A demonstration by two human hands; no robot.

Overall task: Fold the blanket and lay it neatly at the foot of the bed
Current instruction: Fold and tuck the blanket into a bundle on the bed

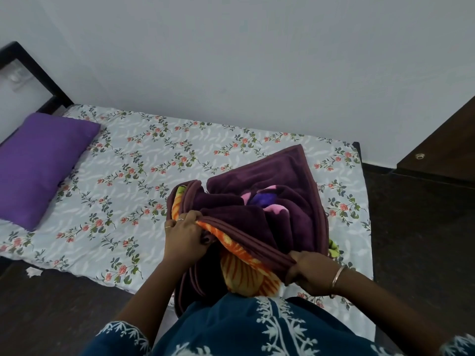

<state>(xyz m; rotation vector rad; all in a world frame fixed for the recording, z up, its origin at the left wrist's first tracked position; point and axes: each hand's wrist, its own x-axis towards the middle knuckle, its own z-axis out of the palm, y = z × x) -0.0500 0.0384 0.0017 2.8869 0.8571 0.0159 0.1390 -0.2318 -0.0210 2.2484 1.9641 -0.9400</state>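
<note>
Teal embroidered top (231, 332) fills the bottom edge, nearest the lens, with both forearms reaching out from it. Right hand (312, 274), bangle (337, 278) on the wrist, has its fingers curled round a bunched set of the blanket's piped edges, pinching them tight at the near right. Left hand (183, 233), rings on two fingers, grips the same gathered edges further left and a little farther out, fingers curled over the fold, thumb hidden under the cloth. Blanket (259, 201) is dark purple plush with an orange flower print showing on the near underside and pink and blue print showing in the middle; it lies half folded and rumpled on the right end of the bed, its near part hanging over the mattress edge toward the person, its far corner flat on the sheet. Floral bedsheet (133, 163) covers the mattress. Purple pillow (38, 165) sits at the far left end, well apart from the blanket. Dark floor (416, 227) on the right, wooden furniture (447, 147) at the far right, pale wall (231, 60) behind the bed.
</note>
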